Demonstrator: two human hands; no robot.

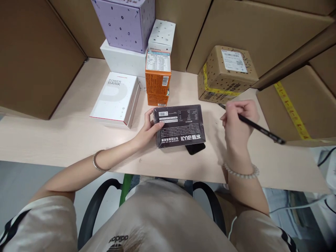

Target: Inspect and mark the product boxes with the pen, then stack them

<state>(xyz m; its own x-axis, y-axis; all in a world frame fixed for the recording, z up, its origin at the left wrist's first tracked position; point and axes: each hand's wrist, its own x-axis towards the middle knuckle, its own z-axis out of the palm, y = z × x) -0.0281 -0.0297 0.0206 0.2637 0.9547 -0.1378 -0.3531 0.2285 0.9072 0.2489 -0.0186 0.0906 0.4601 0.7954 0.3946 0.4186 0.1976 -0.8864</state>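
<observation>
My left hand (151,128) is closed on the left end of a dark, flat snack box (181,129), its thumb over the printed face. White print and a barcode show on that face, and the large lettering is upside down to me. Under the box's lower right corner a black phone-like slab (196,148) sticks out on the table. My right hand (240,120) grips a black pen (259,128), tip pointing left and a little above the tabletop, as far as I can tell. The pen is apart from the box.
Behind the dark box stand orange boxes (158,82). A white power bank box (115,98) lies to the left. Farther back, a purple box (123,28) rests on a white box (123,59). A taped carton (225,75) sits at back right, near a larger carton (301,105).
</observation>
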